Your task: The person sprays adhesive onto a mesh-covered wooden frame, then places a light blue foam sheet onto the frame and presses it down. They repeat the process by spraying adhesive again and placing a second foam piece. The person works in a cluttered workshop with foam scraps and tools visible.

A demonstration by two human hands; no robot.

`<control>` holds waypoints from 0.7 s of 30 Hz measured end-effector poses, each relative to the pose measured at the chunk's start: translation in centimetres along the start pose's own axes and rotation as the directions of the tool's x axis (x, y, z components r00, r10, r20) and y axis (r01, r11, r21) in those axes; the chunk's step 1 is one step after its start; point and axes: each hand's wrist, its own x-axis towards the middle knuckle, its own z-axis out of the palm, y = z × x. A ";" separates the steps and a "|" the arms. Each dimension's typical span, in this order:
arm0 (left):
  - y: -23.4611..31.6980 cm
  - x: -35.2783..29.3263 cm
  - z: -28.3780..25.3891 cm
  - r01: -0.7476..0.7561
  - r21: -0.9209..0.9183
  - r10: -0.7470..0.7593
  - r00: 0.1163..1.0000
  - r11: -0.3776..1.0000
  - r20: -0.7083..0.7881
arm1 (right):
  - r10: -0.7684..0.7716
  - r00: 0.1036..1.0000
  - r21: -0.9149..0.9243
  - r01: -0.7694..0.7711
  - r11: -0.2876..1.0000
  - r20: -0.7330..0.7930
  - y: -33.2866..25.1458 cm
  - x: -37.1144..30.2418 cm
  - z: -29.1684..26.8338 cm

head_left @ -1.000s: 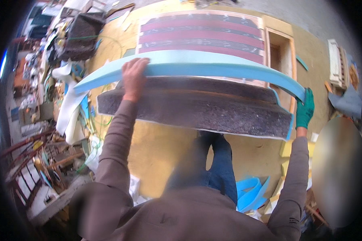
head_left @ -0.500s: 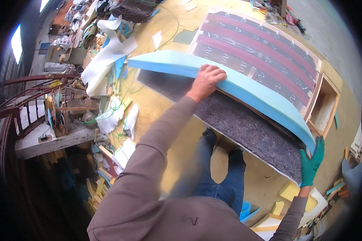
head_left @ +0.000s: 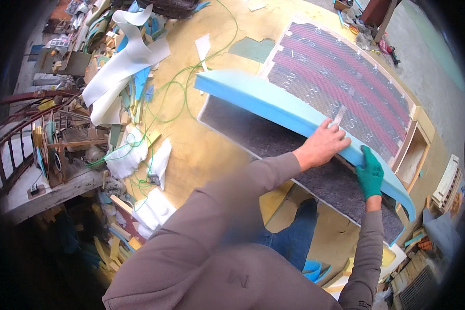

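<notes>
A long curved strip of light-blue foam lies along the front edge of a wooden seat frame. Metal zigzag springs and dark red webbing bands cover the frame's top. My bare left hand is closed over the foam's edge near the middle, fingers on top. Just to its right, my right hand, in a green glove, grips the foam's front side with its fingers reaching up. Dark grey felt-like fabric with a pale edge covers the frame's front below the foam. The foam's underside is hidden.
A thin green hose loops over the tan floor at left. White sheeting, foam scraps and offcuts are heaped beyond it. An open wooden box section forms the frame's right end. More scraps lie at lower right.
My left hand has moved right along the foam. My gloved right hand has shifted from the foam's right end inward, close to the left hand. The view has also shifted.
</notes>
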 end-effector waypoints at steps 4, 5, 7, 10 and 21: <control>-9.6 -6.3 -9.2 0.170 -0.035 -0.173 0.961 0.985 -0.216 | 0.054 0.994 0.024 -0.052 0.998 -0.097 -0.6 -0.6 -0.5; -13.1 -8.2 -11.8 0.270 0.010 -0.256 0.925 0.963 -0.282 | 0.043 0.993 0.036 -0.040 0.999 -0.106 -0.9 -0.6 -0.6; -20.5 -11.7 -17.0 0.563 0.122 -0.497 0.796 0.817 -0.346 | 0.125 0.984 0.062 -0.118 0.991 -0.126 -1.5 -0.2 -0.8; -27.9 -13.8 -20.1 0.857 -0.136 -0.862 0.468 0.496 -0.193 | 0.169 0.971 0.100 -0.154 0.983 -0.170 -1.6 0.9 -0.9; -33.2 -7.1 -19.7 0.538 -0.711 -0.748 0.663 0.453 0.025 | 0.289 0.919 0.329 -0.194 0.924 -0.268 5.9 5.7 -4.7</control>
